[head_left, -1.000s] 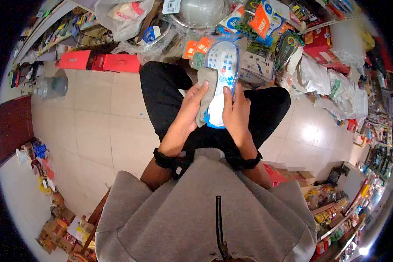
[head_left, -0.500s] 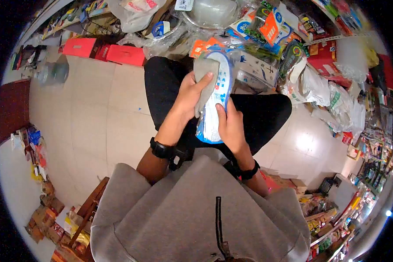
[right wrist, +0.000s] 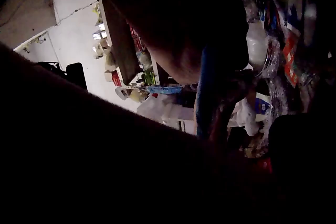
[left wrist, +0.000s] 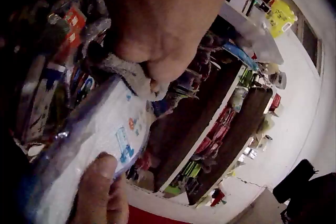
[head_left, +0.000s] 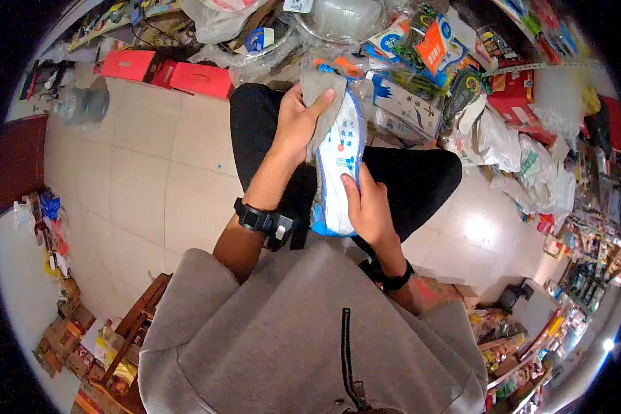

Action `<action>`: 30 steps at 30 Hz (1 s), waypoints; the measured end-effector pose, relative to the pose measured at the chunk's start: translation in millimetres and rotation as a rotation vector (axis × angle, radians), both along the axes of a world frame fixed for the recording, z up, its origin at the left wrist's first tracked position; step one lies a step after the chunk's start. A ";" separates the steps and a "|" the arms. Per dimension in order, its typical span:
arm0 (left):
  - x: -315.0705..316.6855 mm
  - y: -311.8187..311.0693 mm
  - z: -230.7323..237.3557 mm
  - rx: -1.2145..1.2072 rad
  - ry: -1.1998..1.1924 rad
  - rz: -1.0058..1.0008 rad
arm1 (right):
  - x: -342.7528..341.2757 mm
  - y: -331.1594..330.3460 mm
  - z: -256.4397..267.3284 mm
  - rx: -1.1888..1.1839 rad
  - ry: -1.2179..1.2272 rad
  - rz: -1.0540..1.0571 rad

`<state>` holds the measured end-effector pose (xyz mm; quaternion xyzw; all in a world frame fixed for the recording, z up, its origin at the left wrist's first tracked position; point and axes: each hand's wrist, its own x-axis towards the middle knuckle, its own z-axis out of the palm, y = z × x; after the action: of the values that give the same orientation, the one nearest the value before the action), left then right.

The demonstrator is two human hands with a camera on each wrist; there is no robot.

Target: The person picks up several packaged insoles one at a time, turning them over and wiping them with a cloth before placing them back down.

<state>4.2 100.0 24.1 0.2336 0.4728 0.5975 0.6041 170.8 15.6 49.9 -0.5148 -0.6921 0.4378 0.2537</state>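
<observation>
L hand (head_left: 298,127) mostly closed: fingers bent, thumb on top, pinching grey cloth (head_left: 321,83) against far L edge of insole (head_left: 339,152). R hand (head_left: 372,207) likewise closed, gripping insole's near R part; thumb on white face, other fingers partly hidden at the edge. Insole white w/ blue print + blue rim, held above the lap, btwn bent legs (head_left: 417,176); cloth covers part of its far L side. Past the knees, far R of ctr: heap of pkts (head_left: 435,45); white bags (head_left: 497,141) further R, a bit nearer. Far L: red boxes (head_left: 200,81) on tiled floor (head_left: 138,172); clear jug (head_left: 83,107) to their L, slightly nearer. R wrist view v. dark, finger detail unclear there.
</observation>
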 end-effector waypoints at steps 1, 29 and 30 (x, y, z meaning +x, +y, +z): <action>-0.3 0.4 -0.1 -0.002 0.000 -0.001 | 0.0 -1.7 1.2 -0.002 0.000 -0.001; -8.5 22.5 -6.9 0.098 0.278 0.195 | 13.5 -13.9 -10.9 -0.108 0.125 -0.104; -9.7 23.6 -7.2 0.086 0.320 0.201 | 12.2 -11.6 -8.2 -0.109 0.169 -0.121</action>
<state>-5.5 123.6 16.9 0.3029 0.5579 0.6298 0.4477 183.0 3.9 41.8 -0.5300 -0.6108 0.5005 0.3089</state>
